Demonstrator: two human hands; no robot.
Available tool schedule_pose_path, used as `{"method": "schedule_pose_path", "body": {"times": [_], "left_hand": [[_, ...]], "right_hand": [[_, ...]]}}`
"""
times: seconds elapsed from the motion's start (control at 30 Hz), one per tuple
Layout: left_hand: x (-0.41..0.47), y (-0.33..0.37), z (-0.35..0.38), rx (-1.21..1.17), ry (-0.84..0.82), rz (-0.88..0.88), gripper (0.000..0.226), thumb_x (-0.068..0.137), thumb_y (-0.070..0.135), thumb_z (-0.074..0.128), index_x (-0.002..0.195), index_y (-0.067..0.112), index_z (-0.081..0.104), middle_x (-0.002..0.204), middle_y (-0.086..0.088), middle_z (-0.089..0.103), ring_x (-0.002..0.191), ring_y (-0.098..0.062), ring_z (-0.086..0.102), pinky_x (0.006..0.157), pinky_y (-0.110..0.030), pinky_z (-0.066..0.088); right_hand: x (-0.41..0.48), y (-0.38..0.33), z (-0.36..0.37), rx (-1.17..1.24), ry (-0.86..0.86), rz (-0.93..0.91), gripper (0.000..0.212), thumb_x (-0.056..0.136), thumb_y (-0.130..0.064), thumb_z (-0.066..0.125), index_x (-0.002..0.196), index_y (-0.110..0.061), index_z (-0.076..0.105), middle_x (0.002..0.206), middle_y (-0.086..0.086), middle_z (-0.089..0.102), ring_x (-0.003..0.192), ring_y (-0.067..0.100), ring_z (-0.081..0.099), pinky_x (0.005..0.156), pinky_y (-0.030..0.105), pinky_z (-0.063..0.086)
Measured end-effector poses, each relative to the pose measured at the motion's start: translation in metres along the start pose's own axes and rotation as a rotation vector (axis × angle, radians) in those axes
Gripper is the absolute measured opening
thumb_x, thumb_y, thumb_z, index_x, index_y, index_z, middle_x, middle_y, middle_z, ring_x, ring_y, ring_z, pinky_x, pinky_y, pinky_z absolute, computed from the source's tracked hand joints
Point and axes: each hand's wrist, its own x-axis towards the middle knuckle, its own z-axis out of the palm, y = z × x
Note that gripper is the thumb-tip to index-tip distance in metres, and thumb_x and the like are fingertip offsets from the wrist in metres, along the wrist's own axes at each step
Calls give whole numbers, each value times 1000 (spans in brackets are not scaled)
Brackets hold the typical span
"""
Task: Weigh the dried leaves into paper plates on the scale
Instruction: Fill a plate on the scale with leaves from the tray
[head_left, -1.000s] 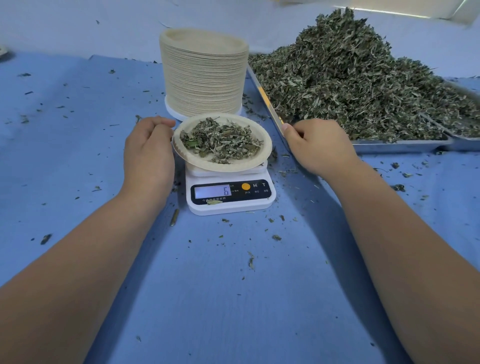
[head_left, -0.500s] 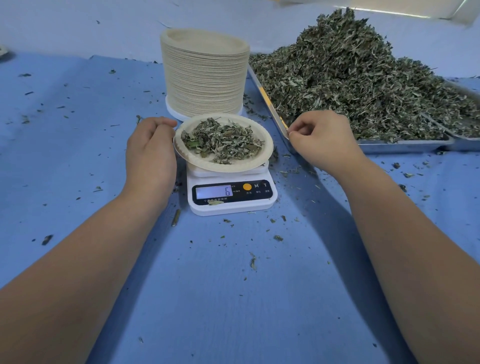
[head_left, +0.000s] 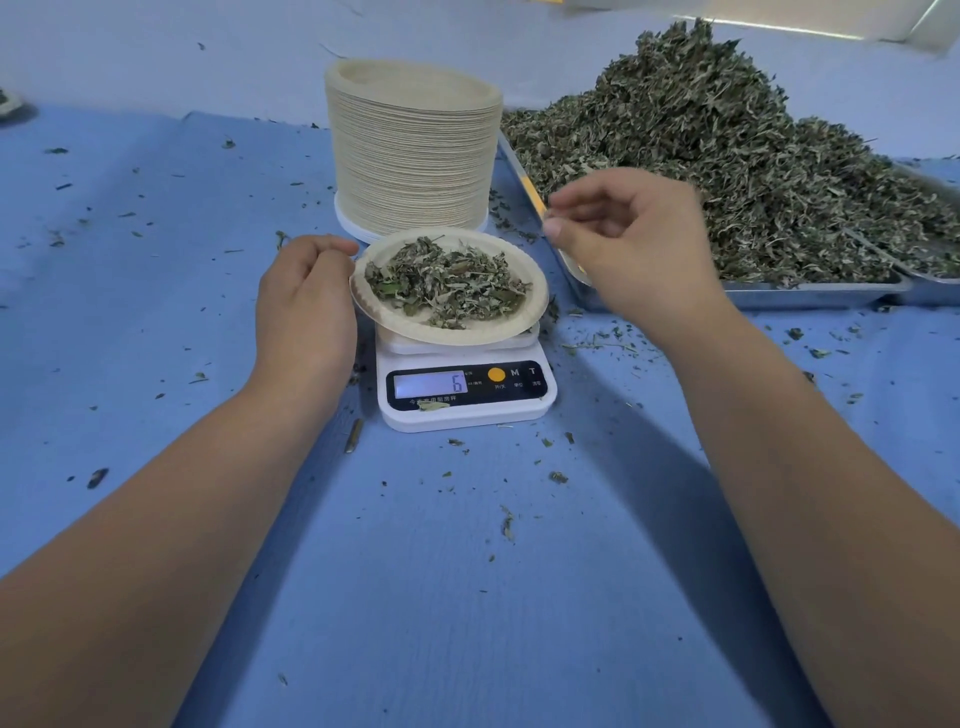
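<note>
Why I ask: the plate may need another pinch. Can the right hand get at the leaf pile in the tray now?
Probably yes. The right hand hovers over the near corner of the tray, the leaf pile lies beyond it, uncovered, and nothing stands between. The left hand holds the paper plate.

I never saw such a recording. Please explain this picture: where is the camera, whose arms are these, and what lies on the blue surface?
There is no machine: the camera sits on a person's head and looks down at their own bare arms. On the blue cloth stands a scale reading 6, carrying a paper plate of dried leaves. The left hand grips that plate's rim. The right hand hovers beside the metal tray, fingers curled; whether they pinch anything I cannot tell. Behind stands a stack of empty plates; the tray holds the leaf heap.
</note>
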Motion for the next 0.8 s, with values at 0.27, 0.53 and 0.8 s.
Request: {"method": "schedule_pose_path", "body": {"times": [0.27,0.53,0.8], "left_hand": [[0,0,1,14,-3,13,32,76,32,45,93,29,71,90,9,63,79,-6,59,97,-52,55],[2,-1,3,-7,-9,23,30,77,29,46,94,25,71,94,4,65,82,-9,60,96,-51,54],[3,-3,3,-16,-10,7,27,75,28,47,86,31,71,93,6,67,87,-13,64,94,-49,55]], "right_hand": [[17,19,-7,-370,-1,15,21,91,-9,64,103,-23,75,94,-11,71,90,5,67,90,23,54],[80,67,-12,-916,-286,286,32,96,-39,59,124,-24,64,127,13,58,97,32,57,78,34,45],[101,84,4,-1020,-243,318,28,87,-31,60,113,-20,58,114,13,64,90,33,56,72,37,47]]}}
